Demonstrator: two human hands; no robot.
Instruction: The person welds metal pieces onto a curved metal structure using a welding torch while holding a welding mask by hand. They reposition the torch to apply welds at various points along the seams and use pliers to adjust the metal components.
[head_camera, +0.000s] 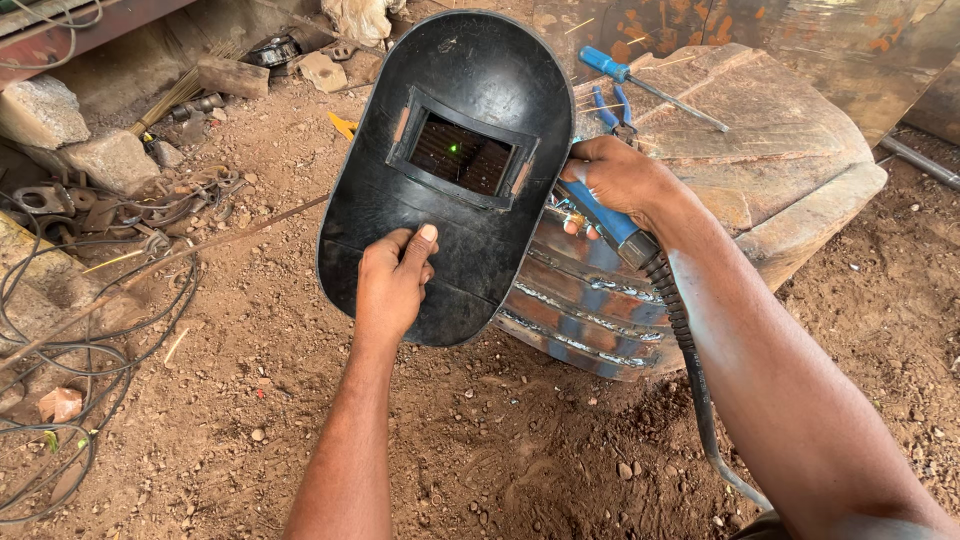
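1. The left hand (392, 280) gripped the black welding shield (450, 170) at centre frame, thumb up on its back.
2. The right hand (615, 180) closed round the blue electrode holder (605, 222), just right of the shield (tip hidden).
3. Both hung over the rusty metal piece (760, 170), right of centre.

**Layout: shield up front, metal part behind**

Welding shield (450, 170) sits centre, in front of the big curved metal part (700, 200), hiding its left end. Left hand (392, 280) on shield's lower face. Right hand (615, 180) just right of shield, over the part, w/ electrode holder (605, 222) in it; cable (690, 370) runs down along the forearm. Screwdriver (640, 85) & pliers (612, 112) lie on top of the part, behind the hand. Stones (70, 135), wire tangle (90, 340) far left on the dirt ground (500, 440).
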